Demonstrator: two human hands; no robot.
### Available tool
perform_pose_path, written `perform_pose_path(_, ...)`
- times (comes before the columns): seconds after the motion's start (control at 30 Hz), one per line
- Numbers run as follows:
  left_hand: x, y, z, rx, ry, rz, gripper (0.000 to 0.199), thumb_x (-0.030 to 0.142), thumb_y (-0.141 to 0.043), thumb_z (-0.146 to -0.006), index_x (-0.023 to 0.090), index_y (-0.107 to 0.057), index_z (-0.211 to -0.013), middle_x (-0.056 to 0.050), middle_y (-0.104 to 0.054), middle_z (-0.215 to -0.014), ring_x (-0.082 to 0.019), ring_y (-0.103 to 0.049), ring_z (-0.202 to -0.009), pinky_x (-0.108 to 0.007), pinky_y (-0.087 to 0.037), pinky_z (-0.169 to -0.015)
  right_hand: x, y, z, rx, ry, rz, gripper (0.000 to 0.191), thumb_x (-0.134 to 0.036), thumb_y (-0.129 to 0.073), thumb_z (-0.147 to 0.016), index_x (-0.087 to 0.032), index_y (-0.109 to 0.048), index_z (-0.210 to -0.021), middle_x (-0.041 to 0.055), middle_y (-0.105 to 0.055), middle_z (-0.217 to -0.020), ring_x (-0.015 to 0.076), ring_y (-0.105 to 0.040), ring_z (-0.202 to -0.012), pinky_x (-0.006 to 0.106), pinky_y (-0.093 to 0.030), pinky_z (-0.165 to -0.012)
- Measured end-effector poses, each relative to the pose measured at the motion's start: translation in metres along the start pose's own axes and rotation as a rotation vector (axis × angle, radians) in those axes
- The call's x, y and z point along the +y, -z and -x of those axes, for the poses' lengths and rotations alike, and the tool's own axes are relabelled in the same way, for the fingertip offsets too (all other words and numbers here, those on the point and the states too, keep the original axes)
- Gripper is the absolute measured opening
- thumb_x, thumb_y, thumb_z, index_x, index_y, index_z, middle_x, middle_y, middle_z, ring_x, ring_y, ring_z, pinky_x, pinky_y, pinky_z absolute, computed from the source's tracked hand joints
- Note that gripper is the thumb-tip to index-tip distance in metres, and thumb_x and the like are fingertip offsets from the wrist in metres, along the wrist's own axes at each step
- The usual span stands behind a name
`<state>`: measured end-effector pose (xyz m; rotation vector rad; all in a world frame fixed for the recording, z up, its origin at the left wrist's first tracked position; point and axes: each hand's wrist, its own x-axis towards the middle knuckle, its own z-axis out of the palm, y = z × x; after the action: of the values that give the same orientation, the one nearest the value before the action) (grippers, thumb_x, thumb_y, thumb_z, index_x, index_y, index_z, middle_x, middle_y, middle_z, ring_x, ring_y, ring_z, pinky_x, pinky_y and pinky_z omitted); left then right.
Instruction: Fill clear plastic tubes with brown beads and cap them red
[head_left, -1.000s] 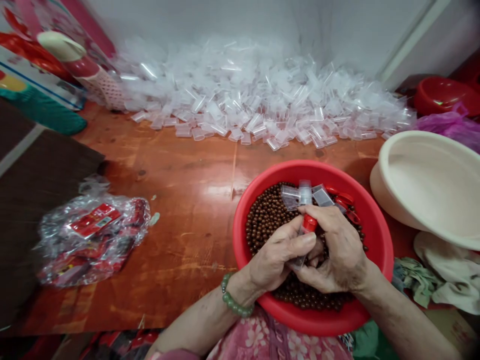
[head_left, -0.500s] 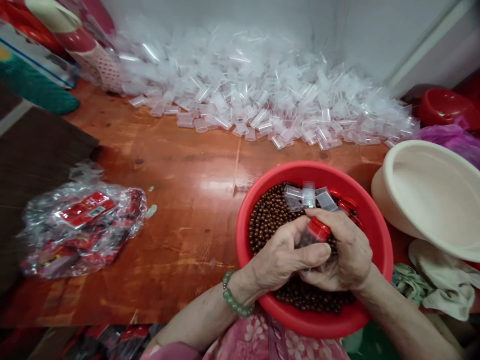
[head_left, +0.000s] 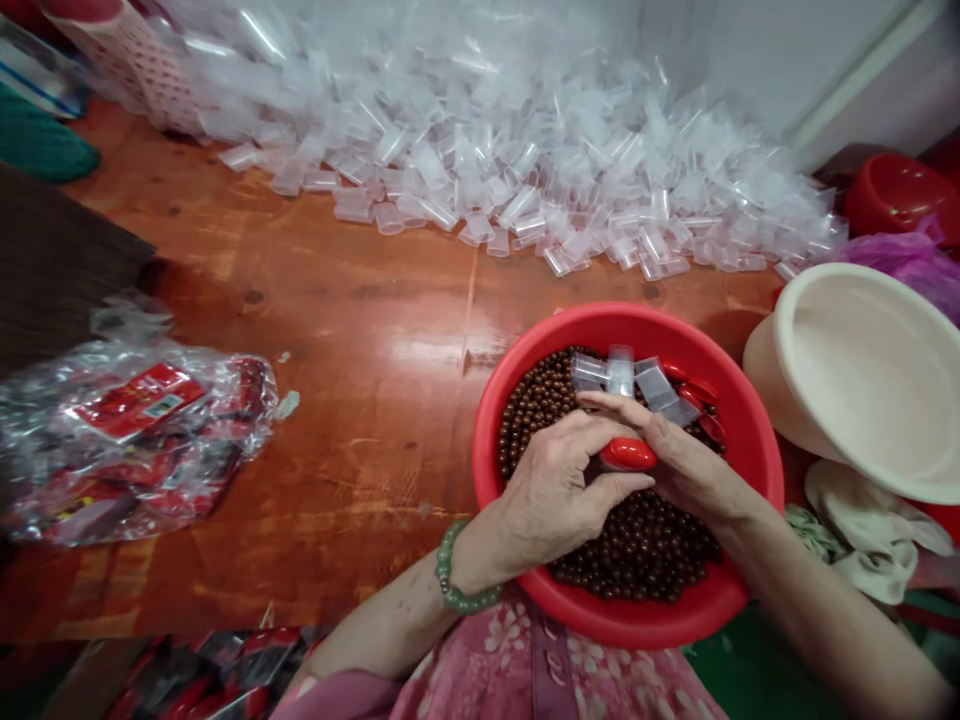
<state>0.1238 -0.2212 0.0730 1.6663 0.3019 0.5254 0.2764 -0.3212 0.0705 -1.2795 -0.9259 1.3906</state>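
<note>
My left hand (head_left: 566,480) is closed round a small clear plastic container with a glossy red cap (head_left: 630,454), its thumb along the near side. From the other side my right hand (head_left: 679,455) presses against the same container, fingers stretched together over its far side; its thumb is hidden. Most of the container's body is covered by the hands. Both hands are above a red basin (head_left: 489,450) that holds many small, shiny brown balls (head_left: 637,545). Several clear plastic containers (head_left: 589,372) and red caps (head_left: 699,386) lie on the balls at the back.
Many clear plastic containers (head_left: 480,170) are heaped along the wall. A clear bag of red packets (head_left: 142,410) lies left on the wooden table (head_left: 360,350). To the right stand a cream basin (head_left: 862,380), a cloth (head_left: 862,530) and a red bowl (head_left: 900,205).
The capped container has turned so its cap faces up more, and the hands have closed in over it. My right hand's fingers have straightened. The whole view has shifted slightly.
</note>
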Motion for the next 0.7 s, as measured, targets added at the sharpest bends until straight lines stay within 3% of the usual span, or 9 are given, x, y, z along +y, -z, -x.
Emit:
perform_pose_path(0.1,-0.005,0.003,-0.001,-0.053,-0.053,-0.117,0.017,0.024,-0.073,-0.084,0.016,-0.074,-0.099,-0.009,-0.072,-0.098,-0.023,-0.064,-0.097,-0.038,-0.052,-0.09,0.0,-0.003,-0.007,-0.063,-0.071,-0.102,0.073,-0.07,-0.062,-0.083,-0.021,-0.06,-0.137,0.0125,-0.063,-0.137,0.0278,-0.062,-0.125,0.047,-0.047,-0.11)
perform_pose_path(0.2,-0.004,0.004,-0.004,-0.134,-0.064,-0.177,0.008,0.023,-0.07,-0.086,0.016,-0.074,-0.087,-0.008,-0.068,-0.09,-0.023,-0.062,-0.094,-0.039,-0.052,-0.089,0.001,-0.008,-0.009,-0.079,-0.093,-0.145,0.075,-0.07,-0.066,-0.08,-0.019,-0.061,-0.135,0.0121,-0.068,-0.125,0.027,-0.067,-0.115,0.045,-0.051,-0.105)
perform_pose_path(0.33,-0.002,0.005,-0.007,-0.213,-0.015,-0.233,0.008,0.021,-0.067,-0.088,0.017,-0.073,-0.084,-0.007,-0.067,-0.094,-0.024,-0.06,-0.1,-0.04,-0.048,-0.095,0.005,-0.013,-0.012,-0.074,-0.08,-0.126,0.094,-0.087,-0.053,-0.075,-0.017,-0.059,-0.137,0.0133,-0.07,-0.114,0.0285,-0.069,-0.109,0.041,-0.06,-0.088)
perform_pose_path(0.43,-0.005,0.005,-0.006,-0.248,-0.006,-0.355,0.013,0.025,-0.065,-0.09,0.014,-0.072,-0.087,-0.009,-0.065,-0.092,-0.025,-0.058,-0.095,-0.042,-0.047,-0.092,0.007,-0.017,-0.015,-0.043,-0.099,-0.118,0.11,-0.099,-0.044,-0.065,-0.016,-0.06,-0.136,0.0141,-0.07,-0.11,0.03,-0.07,-0.103,0.041,-0.061,-0.083)
perform_pose_path(0.53,-0.01,0.004,-0.004,-0.275,-0.018,-0.491,0.023,0.03,-0.061,-0.092,0.01,-0.071,-0.091,-0.013,-0.064,-0.09,-0.027,-0.056,-0.092,-0.045,-0.046,-0.087,0.01,-0.019,-0.017,0.032,-0.083,-0.06,0.103,-0.096,-0.046,-0.068,-0.016,-0.063,-0.132,0.0137,-0.072,-0.104,0.0295,-0.071,-0.097,0.041,-0.061,-0.083)
perform_pose_path(0.7,-0.014,0.002,-0.002,-0.271,-0.058,-0.485,0.026,0.029,-0.058,-0.092,0.006,-0.07,-0.098,-0.016,-0.066,-0.093,-0.029,-0.056,-0.096,-0.047,-0.045,-0.089,0.015,-0.02,-0.019,0.062,-0.133,-0.005,0.097,-0.094,-0.046,-0.07,-0.017,-0.065,-0.126,0.0137,-0.072,-0.102,0.0305,-0.071,-0.096,0.043,-0.061,-0.082)
